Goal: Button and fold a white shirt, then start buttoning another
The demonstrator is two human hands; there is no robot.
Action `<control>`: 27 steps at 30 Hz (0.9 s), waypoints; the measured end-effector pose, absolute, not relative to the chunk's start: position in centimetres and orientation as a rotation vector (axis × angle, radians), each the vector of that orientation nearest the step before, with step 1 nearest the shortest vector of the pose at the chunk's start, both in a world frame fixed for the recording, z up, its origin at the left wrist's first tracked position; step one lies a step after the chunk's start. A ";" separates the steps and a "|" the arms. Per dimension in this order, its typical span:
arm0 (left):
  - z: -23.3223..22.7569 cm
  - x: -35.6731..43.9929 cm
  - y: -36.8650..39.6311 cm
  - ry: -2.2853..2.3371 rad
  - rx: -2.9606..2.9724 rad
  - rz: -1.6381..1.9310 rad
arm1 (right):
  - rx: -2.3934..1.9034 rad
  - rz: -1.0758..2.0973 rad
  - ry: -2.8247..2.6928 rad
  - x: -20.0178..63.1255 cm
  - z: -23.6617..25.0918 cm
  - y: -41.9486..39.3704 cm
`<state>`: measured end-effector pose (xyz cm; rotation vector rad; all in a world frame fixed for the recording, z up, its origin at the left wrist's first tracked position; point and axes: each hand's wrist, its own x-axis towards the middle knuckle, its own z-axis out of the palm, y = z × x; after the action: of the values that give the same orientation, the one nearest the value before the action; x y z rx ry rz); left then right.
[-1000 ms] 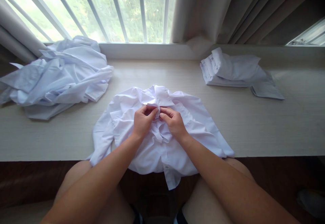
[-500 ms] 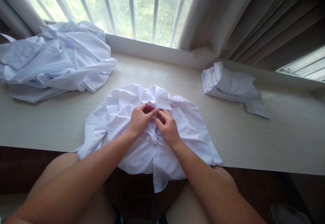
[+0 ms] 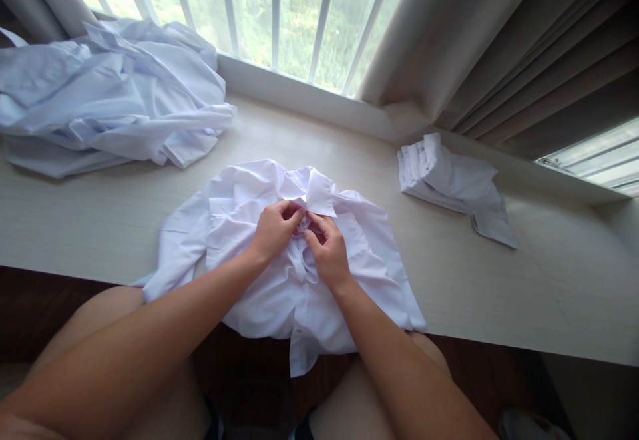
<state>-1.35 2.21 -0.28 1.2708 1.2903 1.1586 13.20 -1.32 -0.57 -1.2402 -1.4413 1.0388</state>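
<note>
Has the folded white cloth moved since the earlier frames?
No; the folded white cloth keeps its place before the right-hand curtain; the whole view tilted.

You are sitting in what is looking like a room of a home: grey curtains [image 3: 429, 47] are hanging on both sides of the barred window [image 3: 299, 20], greenery is showing through it, a pale wide ledge [image 3: 499, 293] is running beneath it, and crumpled white clothes [image 3: 134, 100] are lying below its left part.

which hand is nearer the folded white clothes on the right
Right. The right hand is on the shirt, left of the folded white clothes; the left hand is farther left.
</note>
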 end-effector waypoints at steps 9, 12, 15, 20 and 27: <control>-0.3 -1.4 2.4 1.223 1.205 1.127 | -1.261 1.003 -1.376 13.3 -0.8 -1.3; -0.2 -1.3 2.3 1.188 1.160 1.132 | -1.240 1.039 -1.344 13.2 -0.7 -1.4; -0.1 -1.1 2.1 1.165 1.139 1.129 | -1.238 1.051 -1.318 13.2 -0.6 -1.4; -0.1 -1.1 1.9 1.155 1.182 1.099 | -1.258 1.025 -1.303 13.3 -0.7 -1.3; 0.3 -1.2 1.8 1.126 1.194 1.054 | -1.282 0.985 -1.297 13.5 -1.1 -1.3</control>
<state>-1.23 1.79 0.28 1.1938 1.1265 1.0541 13.46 -1.26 -1.12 -1.2817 -1.2968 0.9847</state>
